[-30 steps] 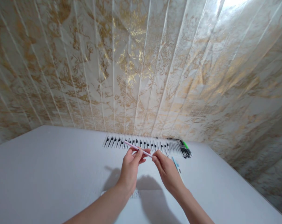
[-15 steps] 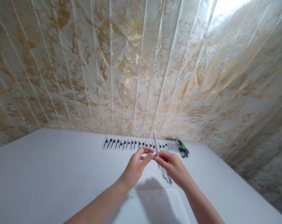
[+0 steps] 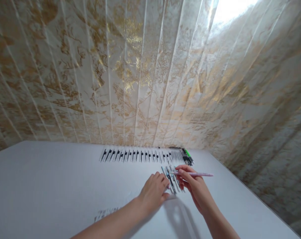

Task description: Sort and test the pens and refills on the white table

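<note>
A pink pen [image 3: 202,174] lies sideways in my right hand [image 3: 192,182], pinched between thumb and fingers. Beneath and to the left of that hand, several pens with pale and dark barrels [image 3: 171,181] lie side by side on the white table [image 3: 66,179]. My left hand [image 3: 155,189] rests palm down at the left edge of this pen group, its fingers curled together. Something small and pink shows at its fingertips, and what is under the palm is hidden.
Along the table's back edge runs a row of clear pen parts with black pieces [image 3: 130,156]. At its right end are thin refills [image 3: 175,154], black pens and a green one [image 3: 187,152]. Small dark marks or items [image 3: 105,212] appear beside my left forearm.
My hands have moved apart. The pink pen has tipped from upright to sideways in my right hand. My left hand has gone down to the pens on the table. The view has shifted.
</note>
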`<action>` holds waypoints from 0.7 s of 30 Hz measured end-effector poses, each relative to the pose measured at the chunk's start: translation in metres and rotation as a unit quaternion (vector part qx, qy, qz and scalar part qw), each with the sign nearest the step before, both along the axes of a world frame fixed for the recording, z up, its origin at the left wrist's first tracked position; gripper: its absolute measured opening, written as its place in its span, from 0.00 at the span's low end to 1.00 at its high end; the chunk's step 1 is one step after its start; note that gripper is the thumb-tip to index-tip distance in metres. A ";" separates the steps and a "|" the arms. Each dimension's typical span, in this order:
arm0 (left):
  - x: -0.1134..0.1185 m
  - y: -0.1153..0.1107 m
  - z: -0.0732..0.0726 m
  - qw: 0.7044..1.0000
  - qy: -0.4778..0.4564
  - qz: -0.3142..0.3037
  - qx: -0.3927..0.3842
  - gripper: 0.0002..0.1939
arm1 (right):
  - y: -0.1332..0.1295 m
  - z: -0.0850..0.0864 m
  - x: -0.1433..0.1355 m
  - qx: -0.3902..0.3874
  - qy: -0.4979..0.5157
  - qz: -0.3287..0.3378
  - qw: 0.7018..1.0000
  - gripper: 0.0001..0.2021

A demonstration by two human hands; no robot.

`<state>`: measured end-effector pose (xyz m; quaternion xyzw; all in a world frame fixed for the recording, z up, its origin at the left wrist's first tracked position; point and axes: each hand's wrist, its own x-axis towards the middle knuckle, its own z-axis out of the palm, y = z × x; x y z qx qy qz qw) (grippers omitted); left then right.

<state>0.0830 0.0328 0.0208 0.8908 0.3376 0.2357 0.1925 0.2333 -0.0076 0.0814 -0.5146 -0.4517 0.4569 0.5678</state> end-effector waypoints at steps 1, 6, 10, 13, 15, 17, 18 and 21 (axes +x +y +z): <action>-0.001 0.000 0.001 1.000 0.009 -0.002 0.008 0.10 | -0.001 -0.001 0.000 -0.004 0.006 -0.006 1.000 0.16; -0.003 0.006 0.004 0.999 0.028 -0.012 0.036 0.12 | -0.004 -0.001 -0.002 -0.006 0.034 -0.026 0.999 0.17; -0.007 0.011 0.006 0.998 0.027 -0.039 0.047 0.08 | -0.008 -0.004 -0.001 -0.006 0.053 -0.032 0.998 0.16; -0.012 0.014 0.008 0.996 0.020 -0.074 0.051 0.07 | -0.013 -0.007 -0.004 -0.001 0.044 -0.037 0.998 0.14; -0.016 0.017 0.008 0.994 0.016 -0.101 0.048 0.05 | -0.018 -0.010 -0.009 -0.007 0.036 -0.039 0.999 0.14; -0.022 0.020 0.007 0.992 0.009 -0.118 0.039 0.03 | -0.023 -0.012 -0.017 -0.020 0.034 -0.026 0.999 0.13; -0.025 0.021 0.006 0.992 0.003 -0.120 0.032 0.02 | -0.026 -0.013 -0.022 -0.028 0.032 -0.012 0.999 0.13; -0.040 0.022 0.008 0.995 -0.032 -0.091 0.005 0.04 | -0.033 -0.013 -0.039 -0.055 -0.012 0.049 0.997 0.10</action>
